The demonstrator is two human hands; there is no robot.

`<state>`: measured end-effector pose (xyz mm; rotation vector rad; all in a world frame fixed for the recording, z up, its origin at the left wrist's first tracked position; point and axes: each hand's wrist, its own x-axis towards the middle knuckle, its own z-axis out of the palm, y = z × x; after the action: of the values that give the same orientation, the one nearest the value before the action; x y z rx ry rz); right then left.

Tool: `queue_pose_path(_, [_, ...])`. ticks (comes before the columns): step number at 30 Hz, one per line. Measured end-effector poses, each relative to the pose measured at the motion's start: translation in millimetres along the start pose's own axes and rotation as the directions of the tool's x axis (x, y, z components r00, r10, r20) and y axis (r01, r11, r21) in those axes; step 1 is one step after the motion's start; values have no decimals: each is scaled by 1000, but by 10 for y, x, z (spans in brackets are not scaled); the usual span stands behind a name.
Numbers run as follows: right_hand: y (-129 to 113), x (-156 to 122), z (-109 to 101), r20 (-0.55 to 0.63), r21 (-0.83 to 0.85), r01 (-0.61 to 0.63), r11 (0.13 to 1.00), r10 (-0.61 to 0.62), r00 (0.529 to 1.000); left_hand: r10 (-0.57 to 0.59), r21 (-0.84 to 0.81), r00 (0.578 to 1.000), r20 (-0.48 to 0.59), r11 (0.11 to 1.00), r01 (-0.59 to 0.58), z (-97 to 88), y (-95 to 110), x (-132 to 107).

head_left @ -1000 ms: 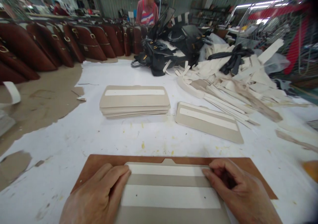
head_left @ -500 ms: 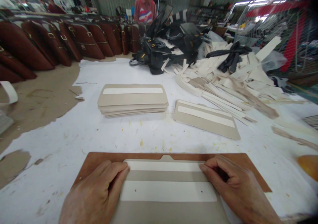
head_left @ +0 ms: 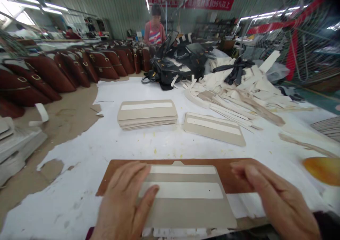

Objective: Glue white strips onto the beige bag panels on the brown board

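Note:
A beige board panel point(head_left: 186, 206) with two white strips lies on a brown backing sheet point(head_left: 119, 171) at the table's near edge. My left hand point(head_left: 124, 201) rests flat on the panel's left part, fingers stretched out and thumb across the lower white strip. My right hand point(head_left: 273, 195) hovers open over the right end of the brown sheet, off the panel, fingers extended and holding nothing.
A stack of beige panels point(head_left: 147, 113) and a single panel point(head_left: 214, 128) lie mid-table. Off-white strips point(head_left: 239, 91) pile up at the right, black bags point(head_left: 172, 66) behind, brown bags point(head_left: 66, 70) along the left. A person point(head_left: 154, 29) stands at the far end. An orange object point(head_left: 322, 169) sits right.
The view has lifted and pulled back. My right hand left the panel's top right corner and opened out to the right. My left hand slid inward over the panel.

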<state>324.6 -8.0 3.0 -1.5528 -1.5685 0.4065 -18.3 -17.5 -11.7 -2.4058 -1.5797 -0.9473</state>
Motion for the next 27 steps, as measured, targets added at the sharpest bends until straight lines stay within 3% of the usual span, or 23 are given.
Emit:
queue_pose_path(2, [-121, -15, 190, 192, -70, 312, 947, -294, 936, 93, 34, 993, 76, 995, -96, 130, 133, 13])
queue_pose_path(4, [-213, -14, 406, 242, -72, 532, 844, -502, 830, 109, 62, 981, 159, 991, -120, 237, 246, 19])
queue_pose_path(6, [-251, -13, 599, 274, -103, 652, 751, -609, 745, 96, 78, 967, 237, 990, -117, 300, 313, 17])
queue_pose_path(8, [-226, -19, 742, 316, -155, 707, 690, -643, 697, 93, 86, 957, 273, 989, -121, 328, 336, 12])
queue_pose_path(14, [-32, -72, 869, 419, -250, 750, 613, -630, 654, 143, 82, 968, 207, 983, -163, 381, 303, -4])
queue_pose_path(18, [0, -69, 807, 417, -274, 763, 586, -642, 643, 137, 115, 980, 144, 981, -154, 389, 311, -21])
queue_pose_path(22, [74, -43, 685, 435, -356, 800, 482, -672, 599, 112, 126, 985, 129, 984, -129, 339, 324, -11])
queue_pose_path(24, [138, -37, 609, 431, -405, 799, 444, -678, 595, 95, 127, 989, 111, 986, -109, 313, 327, 8])
queue_pose_path(27, [274, -27, 475, 396, -486, 760, 431, -666, 632, 75, 129, 994, 74, 988, -84, 296, 336, 38])
